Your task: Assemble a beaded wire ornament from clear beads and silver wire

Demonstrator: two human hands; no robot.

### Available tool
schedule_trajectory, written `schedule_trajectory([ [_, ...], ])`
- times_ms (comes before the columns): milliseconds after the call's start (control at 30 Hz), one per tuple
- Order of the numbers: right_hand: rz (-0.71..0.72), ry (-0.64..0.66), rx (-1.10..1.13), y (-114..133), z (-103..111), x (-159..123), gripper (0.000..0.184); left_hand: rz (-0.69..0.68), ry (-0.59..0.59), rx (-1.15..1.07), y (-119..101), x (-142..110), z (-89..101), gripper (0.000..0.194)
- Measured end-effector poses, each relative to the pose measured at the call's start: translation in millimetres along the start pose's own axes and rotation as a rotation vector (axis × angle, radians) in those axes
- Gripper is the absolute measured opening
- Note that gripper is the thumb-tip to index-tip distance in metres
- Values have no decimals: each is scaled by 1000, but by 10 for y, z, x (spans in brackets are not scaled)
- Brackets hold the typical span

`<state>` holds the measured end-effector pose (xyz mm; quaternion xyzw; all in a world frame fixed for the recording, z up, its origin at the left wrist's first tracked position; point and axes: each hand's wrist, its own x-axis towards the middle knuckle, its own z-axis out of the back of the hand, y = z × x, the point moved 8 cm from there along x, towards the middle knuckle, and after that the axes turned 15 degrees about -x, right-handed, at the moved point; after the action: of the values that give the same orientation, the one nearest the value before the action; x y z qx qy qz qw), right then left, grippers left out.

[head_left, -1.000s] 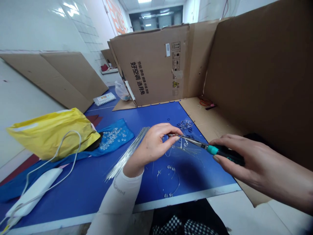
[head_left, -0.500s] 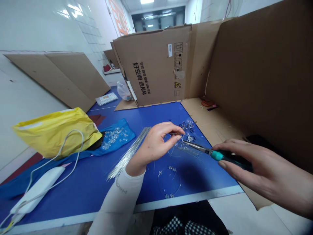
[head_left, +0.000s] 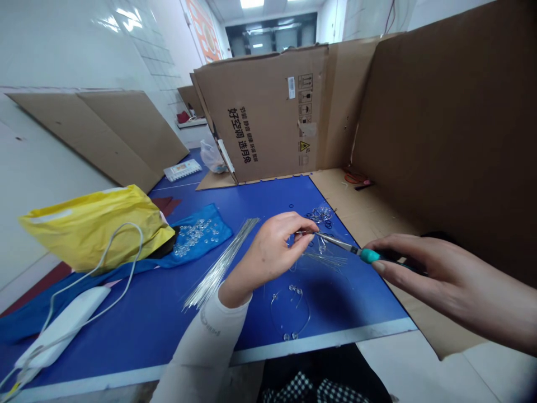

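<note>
My left hand (head_left: 280,242) is closed in a pinch above the blue table, its thumb and forefinger on a thin piece of wire (head_left: 304,231). Part of that wire is hidden by the fingers. In my right hand (head_left: 444,274) is a pair of long-nosed pliers (head_left: 338,242) with teal and black handles. The pliers' tip meets the wire right at my left fingertips. A bent wire loop with clear beads (head_left: 310,313) lies on the table below my hands. Behind the pliers sits a small pile of wire pieces and dark rings (head_left: 322,215).
A bundle of straight wires (head_left: 222,263) lies left of my left hand. Clear beads (head_left: 195,235) rest on a blue cloth (head_left: 222,221) beside a yellow bag (head_left: 96,226). A white power strip (head_left: 62,330) with its cord is at the left. Cardboard panels (head_left: 272,123) stand behind and to the right.
The pliers have moved up and slightly left, and their tip has come to my left fingertips. My right hand has risen with them. My left hand has barely shifted.
</note>
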<state>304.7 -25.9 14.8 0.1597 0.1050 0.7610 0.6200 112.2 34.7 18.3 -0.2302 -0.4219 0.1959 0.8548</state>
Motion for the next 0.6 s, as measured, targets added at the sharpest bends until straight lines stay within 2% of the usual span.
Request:
schedule_trajectory([
  [167,-33,73,66,-25,-30,27,55,-18,3,4,4,-1,-8,13],
  [300,-96,149,229,-92,-74,12,54,-15,-19,-40,29,12,26,12],
  [500,-204,197,336,-273,-199,-48,50,94,-36,-123,101,26,44,11],
  [600,-247,225,442,-274,-236,-63,50,117,-47,-166,115,27,46,11],
])
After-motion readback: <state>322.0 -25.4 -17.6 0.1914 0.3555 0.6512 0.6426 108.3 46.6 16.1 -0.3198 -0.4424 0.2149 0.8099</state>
